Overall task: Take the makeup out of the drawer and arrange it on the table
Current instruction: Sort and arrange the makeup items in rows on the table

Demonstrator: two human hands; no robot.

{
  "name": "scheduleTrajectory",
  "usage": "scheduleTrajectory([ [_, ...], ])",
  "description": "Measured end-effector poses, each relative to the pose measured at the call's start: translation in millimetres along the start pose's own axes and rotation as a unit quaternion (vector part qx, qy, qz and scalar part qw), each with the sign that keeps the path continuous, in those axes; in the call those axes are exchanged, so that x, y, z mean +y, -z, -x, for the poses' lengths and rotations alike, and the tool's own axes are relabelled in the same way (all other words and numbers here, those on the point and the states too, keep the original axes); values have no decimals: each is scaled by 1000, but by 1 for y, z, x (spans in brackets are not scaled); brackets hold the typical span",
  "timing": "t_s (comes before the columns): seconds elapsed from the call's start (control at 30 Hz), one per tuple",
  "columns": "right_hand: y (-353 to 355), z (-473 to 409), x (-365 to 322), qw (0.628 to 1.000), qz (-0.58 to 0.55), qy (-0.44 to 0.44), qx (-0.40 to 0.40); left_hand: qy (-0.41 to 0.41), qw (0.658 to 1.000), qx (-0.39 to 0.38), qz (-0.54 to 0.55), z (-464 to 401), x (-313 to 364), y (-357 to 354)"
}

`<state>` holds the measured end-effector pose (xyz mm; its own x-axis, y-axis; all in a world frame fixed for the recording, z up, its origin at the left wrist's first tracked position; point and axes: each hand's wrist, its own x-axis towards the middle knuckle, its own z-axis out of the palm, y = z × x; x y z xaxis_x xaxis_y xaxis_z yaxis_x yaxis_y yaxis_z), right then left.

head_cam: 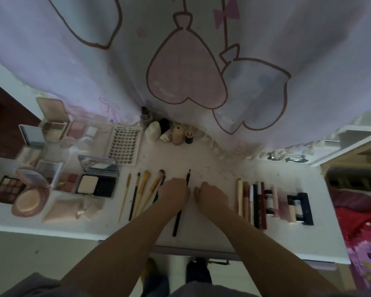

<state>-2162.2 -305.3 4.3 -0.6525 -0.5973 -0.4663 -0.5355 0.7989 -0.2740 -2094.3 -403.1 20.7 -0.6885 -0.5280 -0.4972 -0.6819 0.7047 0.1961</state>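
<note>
Both hands sit close together in the middle of the white table (201, 166). The left hand (174, 190) has its fingers curled down around a thin dark pencil (181, 202). The pencil lies flat on the table and points away from the person, and its two ends stick out past the hand. The right hand (209, 195) is just beside it, with its fingers curled under. Whether it holds anything cannot be told from here.

The makeup is laid out on the table in groups. Brushes (140, 194) lie side by side just left of the left hand. Open powder boxes (96, 185) and color trays (8, 189) sit farther left. A lash card (124, 145) lies behind them, and its top reads "NOYO". Small bottles (159, 130) stand at the back, near a curtain (186, 61) with balloon pictures. Lipsticks (263, 203) lie in a row on the right.
</note>
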Motion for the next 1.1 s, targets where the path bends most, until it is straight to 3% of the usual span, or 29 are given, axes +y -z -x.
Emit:
scheduleTrajectory([
  [0.27,1,-7,-13,1000,11,6,-3,-6,1000,0,-31,-5,-9,2],
  [0.47,69,-21,54,996,-12,-27,80,-78,995,63,-14,-6,43,5],
  [0.6,87,-30,91,996,62,-48,30,-118,990,-3,78,3,103,-28],
  [0.77,78,-35,94,999,51,-15,1,-66,993,-28,99,-4,131,-46],
  [0.87,78,-37,91,999,35,-12,-6,-51,993,-12,102,-6,128,-42],
  [1.1,101,-33,69,992,-94,19,-84,-128,980,110,102,12,84,-18],
])
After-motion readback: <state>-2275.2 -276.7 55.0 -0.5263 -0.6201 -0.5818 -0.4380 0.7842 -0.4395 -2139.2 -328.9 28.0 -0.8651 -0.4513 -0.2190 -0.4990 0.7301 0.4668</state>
